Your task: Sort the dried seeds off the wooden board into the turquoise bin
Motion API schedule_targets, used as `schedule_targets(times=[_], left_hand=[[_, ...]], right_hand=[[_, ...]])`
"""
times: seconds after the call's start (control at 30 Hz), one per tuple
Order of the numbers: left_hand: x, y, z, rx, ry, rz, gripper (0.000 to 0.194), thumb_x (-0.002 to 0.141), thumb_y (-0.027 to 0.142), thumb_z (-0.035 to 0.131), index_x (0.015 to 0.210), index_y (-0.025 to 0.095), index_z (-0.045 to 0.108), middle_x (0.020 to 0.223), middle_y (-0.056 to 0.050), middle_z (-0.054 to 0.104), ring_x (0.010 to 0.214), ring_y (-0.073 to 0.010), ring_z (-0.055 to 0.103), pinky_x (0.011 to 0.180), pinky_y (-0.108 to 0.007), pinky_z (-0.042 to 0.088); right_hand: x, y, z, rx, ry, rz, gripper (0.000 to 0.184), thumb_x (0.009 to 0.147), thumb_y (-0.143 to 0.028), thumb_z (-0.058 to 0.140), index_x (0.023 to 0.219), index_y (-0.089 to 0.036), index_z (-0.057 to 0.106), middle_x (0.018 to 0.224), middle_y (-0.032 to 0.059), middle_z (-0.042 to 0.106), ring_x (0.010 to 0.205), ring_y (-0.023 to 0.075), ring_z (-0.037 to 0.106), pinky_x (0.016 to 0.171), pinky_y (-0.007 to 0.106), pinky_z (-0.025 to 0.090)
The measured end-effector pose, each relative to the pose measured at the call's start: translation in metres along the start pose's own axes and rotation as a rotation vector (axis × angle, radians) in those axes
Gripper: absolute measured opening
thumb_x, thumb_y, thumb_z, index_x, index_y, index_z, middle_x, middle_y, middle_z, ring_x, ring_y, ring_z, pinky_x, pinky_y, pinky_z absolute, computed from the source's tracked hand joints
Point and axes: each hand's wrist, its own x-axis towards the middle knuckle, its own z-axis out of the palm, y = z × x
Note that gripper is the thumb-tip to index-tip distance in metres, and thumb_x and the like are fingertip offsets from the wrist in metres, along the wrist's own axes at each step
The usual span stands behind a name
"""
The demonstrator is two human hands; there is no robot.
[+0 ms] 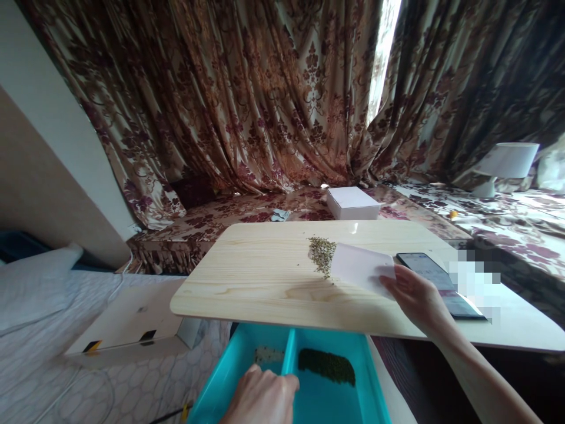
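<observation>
My right hand [415, 294] grips a white plastic-looking card [359, 265] by its right end. The card's left edge lies against a loose pile of small greenish beans [321, 253] on the pale wooden table [247, 271]. Below the table's front edge is a turquoise two-compartment bin [375, 377]. My left hand [262, 397] is closed at its divider, over the left compartment; its fingertips are hidden, so what they hold cannot be seen. Dark green beans [326, 365] cover part of the right compartment, and a few pale bits [269, 355] lie in the left one.
A phone [435, 282] lies on the table beside my right forearm. Behind the table stands a white box [352, 203], with a small folded cloth [280, 215] to its left. A flat carton [132, 315] rests at the left, and a white lamp [507, 162] stands far right.
</observation>
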Motion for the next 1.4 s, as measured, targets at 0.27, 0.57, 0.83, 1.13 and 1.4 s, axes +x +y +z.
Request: schedule_targets(times=[0.27, 0.57, 0.83, 1.13, 1.4], left_hand=[[-0.002, 0.0, 0.0, 0.005, 0.01, 0.003, 0.041, 0.09, 0.014, 0.031, 0.106, 0.018, 0.069, 0.092, -0.014, 0.072, 0.093, -0.0327, 0.067, 0.08, -0.039, 0.046], [-0.002, 0.0, -0.001, -0.015, 0.014, 0.004, 0.038, 0.089, 0.013, 0.033, 0.101, 0.018, 0.069, 0.091, -0.013, 0.071, 0.092, -0.0308, 0.066, 0.082, -0.039, 0.045], [-0.009, 0.0, 0.002, -0.074, 0.069, -0.003, 0.04, 0.09, 0.015, 0.032, 0.106, 0.018, 0.069, 0.09, -0.012, 0.07, 0.093, -0.0294, 0.064, 0.084, -0.038, 0.043], [-0.012, -0.006, 0.011, -0.124, 0.135, 0.031, 0.036, 0.089, 0.014, 0.036, 0.106, 0.02, 0.067, 0.096, -0.011, 0.069, 0.098, -0.0268, 0.061, 0.089, -0.036, 0.042], [-0.015, -0.001, 0.001, -0.107, 0.066, -0.022, 0.046, 0.091, 0.007, 0.028, 0.113, 0.019, 0.066, 0.106, -0.012, 0.067, 0.106, -0.0304, 0.058, 0.092, -0.044, 0.043]], right_hand=[[-0.004, -0.006, 0.0, 0.011, -0.024, 0.006, 0.04, 0.062, -0.058, 0.077, 0.078, -0.021, 0.071, 0.08, 0.0085, 0.079, 0.077, 0.0291, 0.075, 0.07, 0.039, 0.063], [-0.012, -0.004, -0.004, 0.032, -0.021, 0.018, 0.048, 0.06, -0.065, 0.076, 0.078, -0.021, 0.071, 0.079, 0.0095, 0.078, 0.078, 0.0301, 0.075, 0.07, 0.038, 0.063], [-0.014, -0.005, -0.005, -0.008, 0.004, 0.014, 0.041, 0.061, -0.059, 0.076, 0.077, -0.022, 0.07, 0.077, 0.0079, 0.078, 0.076, 0.0289, 0.075, 0.069, 0.038, 0.063], [-0.016, -0.01, -0.005, -0.018, -0.016, 0.026, 0.039, 0.061, -0.059, 0.076, 0.075, -0.023, 0.069, 0.077, 0.0073, 0.078, 0.076, 0.0289, 0.075, 0.07, 0.038, 0.063], [-0.021, -0.011, -0.012, 0.01, -0.104, 0.077, 0.042, 0.059, -0.059, 0.079, 0.08, -0.023, 0.073, 0.08, 0.0072, 0.079, 0.079, 0.0284, 0.075, 0.073, 0.037, 0.063]])
